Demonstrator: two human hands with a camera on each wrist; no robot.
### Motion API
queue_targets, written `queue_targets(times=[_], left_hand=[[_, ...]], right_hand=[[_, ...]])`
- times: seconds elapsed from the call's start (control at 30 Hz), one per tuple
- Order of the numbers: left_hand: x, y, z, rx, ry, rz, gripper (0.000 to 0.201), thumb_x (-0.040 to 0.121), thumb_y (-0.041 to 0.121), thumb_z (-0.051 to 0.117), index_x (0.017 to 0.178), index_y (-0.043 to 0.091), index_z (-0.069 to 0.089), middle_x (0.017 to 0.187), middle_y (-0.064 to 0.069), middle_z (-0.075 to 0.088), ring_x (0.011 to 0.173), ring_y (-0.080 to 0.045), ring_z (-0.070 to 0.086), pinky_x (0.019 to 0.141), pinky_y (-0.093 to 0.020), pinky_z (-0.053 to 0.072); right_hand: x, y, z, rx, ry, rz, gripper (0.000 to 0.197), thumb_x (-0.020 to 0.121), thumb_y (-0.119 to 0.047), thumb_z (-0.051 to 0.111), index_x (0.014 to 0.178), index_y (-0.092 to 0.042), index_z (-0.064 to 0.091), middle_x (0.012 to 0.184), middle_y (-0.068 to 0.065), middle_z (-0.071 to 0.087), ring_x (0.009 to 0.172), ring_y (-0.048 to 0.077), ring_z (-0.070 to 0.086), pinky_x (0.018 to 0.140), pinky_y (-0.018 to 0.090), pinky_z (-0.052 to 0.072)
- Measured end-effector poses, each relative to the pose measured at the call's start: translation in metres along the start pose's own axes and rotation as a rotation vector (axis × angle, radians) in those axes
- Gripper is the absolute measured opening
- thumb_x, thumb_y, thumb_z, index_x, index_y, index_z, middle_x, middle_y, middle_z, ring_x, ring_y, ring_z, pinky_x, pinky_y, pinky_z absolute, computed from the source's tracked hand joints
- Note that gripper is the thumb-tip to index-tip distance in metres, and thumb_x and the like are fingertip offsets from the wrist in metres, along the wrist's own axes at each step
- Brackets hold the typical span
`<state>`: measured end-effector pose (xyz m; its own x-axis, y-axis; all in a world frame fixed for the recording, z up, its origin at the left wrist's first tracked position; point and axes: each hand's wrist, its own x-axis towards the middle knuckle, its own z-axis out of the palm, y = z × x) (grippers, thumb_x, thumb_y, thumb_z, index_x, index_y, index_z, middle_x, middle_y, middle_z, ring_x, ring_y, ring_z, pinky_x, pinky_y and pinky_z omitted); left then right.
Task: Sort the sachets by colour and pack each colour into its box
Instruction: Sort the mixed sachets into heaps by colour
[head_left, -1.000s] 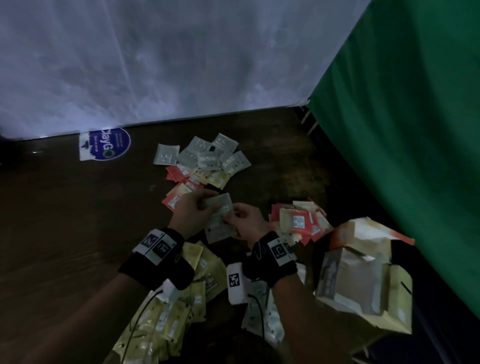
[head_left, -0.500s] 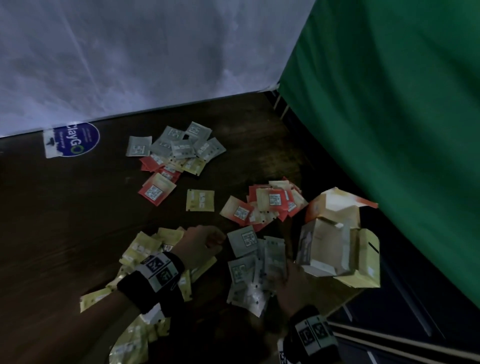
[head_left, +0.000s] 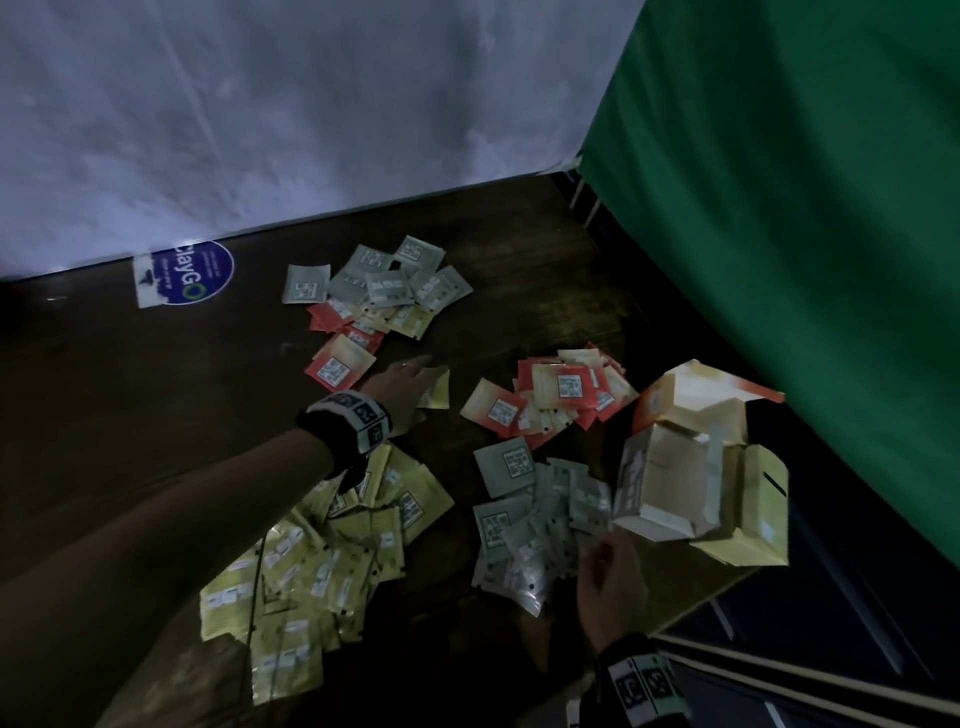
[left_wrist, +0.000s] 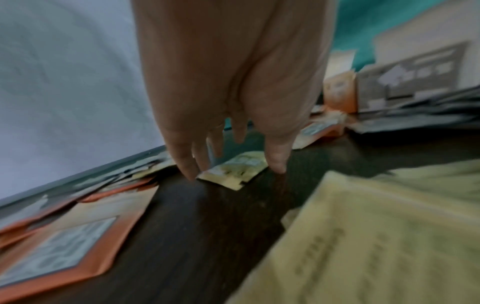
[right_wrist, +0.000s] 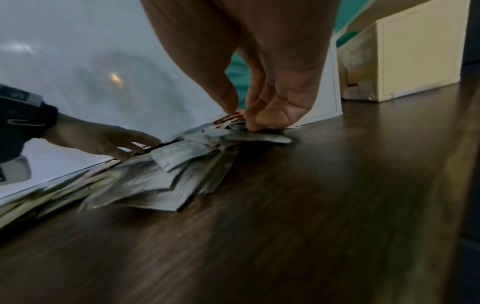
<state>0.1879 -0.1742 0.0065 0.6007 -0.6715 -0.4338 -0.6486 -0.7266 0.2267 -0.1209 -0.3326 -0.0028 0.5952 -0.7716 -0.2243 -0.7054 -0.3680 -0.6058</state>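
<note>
Sorted heaps lie on the dark table: yellow sachets (head_left: 332, 561) near left, grey sachets (head_left: 535, 519) near right, red sachets (head_left: 561, 395) behind the grey. A mixed pile (head_left: 374, 296) sits further back. My left hand (head_left: 415, 374) reaches over a lone yellow sachet (head_left: 436, 389); in the left wrist view its straight fingers (left_wrist: 187, 170) come down on either side of that sachet (left_wrist: 228, 176). My right hand (head_left: 592, 556) is at the grey heap's near edge, fingertips (right_wrist: 259, 123) pressing the top grey sachet (right_wrist: 259, 137), thumb just above it.
Three open boxes stand at the right table edge: an orange box (head_left: 696, 400), a grey box (head_left: 670, 478) and a yellow box (head_left: 763, 509). A green curtain (head_left: 779, 208) hangs right of them. A round blue sticker (head_left: 184, 273) lies at the back left.
A second ago both hands held grey sachets mid-table. The right hand laid them on the grey heap and stays there. The left hand moved from the yellow heap forward to the lone yellow sachet.
</note>
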Motion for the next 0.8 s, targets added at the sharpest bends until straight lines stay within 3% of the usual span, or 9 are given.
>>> queue_targets(times=[0.1,0.17,0.3,0.37,0.43,0.53,0.63,0.73,0.8], left_hand=[[0.006,0.008,-0.008,-0.010,0.001,-0.106,0.080,0.085,0.034,0.066,0.148,0.021,0.019,0.153,-0.007,0.024,0.137,-0.031,0.028,0.105,-0.045,0.037],[0.007,0.010,-0.011,0.029,-0.004,-0.138,0.074,0.084,0.038,0.066,0.144,0.018,0.027,0.147,-0.009,0.030,0.134,-0.031,0.031,0.103,-0.044,0.036],[0.001,0.016,-0.011,0.229,0.006,-0.083,0.062,0.091,0.040,0.054,0.138,0.007,0.033,0.143,-0.015,0.033,0.128,-0.034,0.033,0.102,-0.043,0.037],[-0.004,0.024,-0.012,0.310,-0.001,-0.065,0.054,0.094,0.036,0.048,0.134,0.001,0.037,0.137,-0.016,0.039,0.122,-0.033,0.038,0.098,-0.038,0.036],[-0.007,0.032,-0.016,0.360,-0.038,-0.045,0.046,0.097,0.028,0.041,0.132,-0.001,0.040,0.132,-0.016,0.042,0.117,-0.033,0.042,0.096,-0.037,0.036],[-0.013,0.036,-0.024,0.518,-0.061,-0.001,0.036,0.100,0.015,0.033,0.132,0.003,0.042,0.133,-0.018,0.042,0.115,-0.037,0.048,0.093,-0.041,0.045],[-0.023,0.032,-0.023,0.469,-0.100,-0.012,0.031,0.099,0.014,0.036,0.124,0.008,0.053,0.127,-0.013,0.049,0.113,-0.033,0.054,0.084,-0.038,0.046],[-0.046,0.019,-0.026,0.427,-0.246,-0.008,0.031,0.093,0.029,0.049,0.118,0.015,0.059,0.121,-0.007,0.056,0.104,-0.027,0.059,0.081,-0.034,0.049],[-0.056,0.001,-0.028,0.273,-0.348,0.011,0.050,0.088,0.044,0.056,0.130,0.018,0.051,0.128,-0.004,0.052,0.111,-0.024,0.056,0.089,-0.034,0.049]], right_hand=[[-0.002,0.005,0.002,0.003,-0.007,-0.052,0.013,0.085,-0.007,0.065,0.095,-0.007,0.058,0.090,0.016,0.064,0.083,0.033,0.062,0.073,0.030,0.041],[-0.002,0.007,0.004,0.007,0.000,-0.003,0.014,0.088,-0.014,0.063,0.088,-0.015,0.049,0.092,0.020,0.065,0.087,0.035,0.062,0.074,0.032,0.042],[-0.002,0.006,0.002,0.070,0.002,0.190,0.018,0.097,-0.020,0.048,0.088,-0.006,0.044,0.101,0.029,0.062,0.095,0.042,0.058,0.075,0.038,0.040],[-0.001,0.007,0.001,0.076,-0.025,0.227,0.026,0.098,-0.024,0.044,0.093,0.001,0.047,0.103,0.030,0.061,0.097,0.045,0.058,0.071,0.037,0.036],[0.001,0.008,0.002,0.052,-0.053,0.225,0.026,0.099,-0.028,0.041,0.093,-0.003,0.045,0.103,0.029,0.062,0.097,0.045,0.058,0.070,0.037,0.036],[0.003,0.008,0.004,0.004,-0.076,0.233,0.028,0.100,-0.031,0.038,0.094,-0.005,0.046,0.104,0.028,0.062,0.098,0.044,0.058,0.070,0.036,0.036],[0.004,0.007,0.006,-0.022,-0.083,0.250,0.036,0.100,-0.035,0.037,0.103,-0.001,0.049,0.105,0.027,0.061,0.100,0.043,0.058,0.075,0.039,0.040],[0.005,0.005,0.005,-0.045,-0.091,0.244,0.032,0.099,-0.034,0.038,0.097,-0.003,0.046,0.103,0.028,0.060,0.097,0.043,0.057,0.075,0.039,0.040],[0.005,-0.002,0.000,-0.055,-0.075,0.219,0.026,0.098,-0.030,0.043,0.091,-0.006,0.044,0.099,0.028,0.060,0.094,0.043,0.058,0.072,0.037,0.039]])
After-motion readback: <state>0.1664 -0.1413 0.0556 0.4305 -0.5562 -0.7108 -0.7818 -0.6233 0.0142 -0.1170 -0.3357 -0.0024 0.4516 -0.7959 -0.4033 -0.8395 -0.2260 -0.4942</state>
